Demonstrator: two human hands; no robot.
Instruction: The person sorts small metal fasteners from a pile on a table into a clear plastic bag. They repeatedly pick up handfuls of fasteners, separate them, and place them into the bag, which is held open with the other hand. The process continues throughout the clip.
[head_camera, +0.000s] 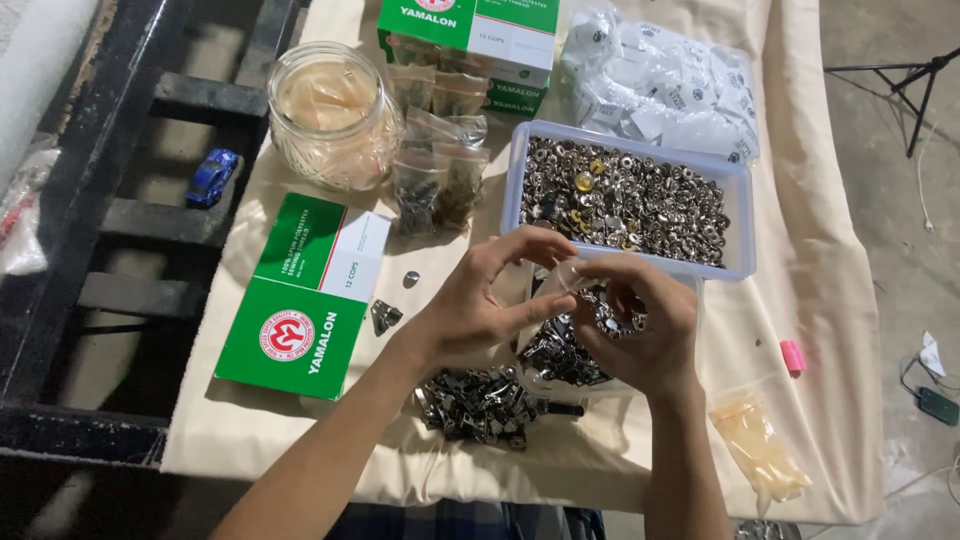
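Shiny metal snaps (620, 200) in translucent plastic tub (742, 225), clear glass jar (330, 115), matt cream cloth (830, 300).

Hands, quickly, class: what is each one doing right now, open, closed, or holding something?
Left hand: closed, pinching the top edge of a small clear plastic bag of silver metal pieces.
Right hand: closed on the same bag, fingers curled around it.

Head camera looks steeply down, close over the table (830, 300).
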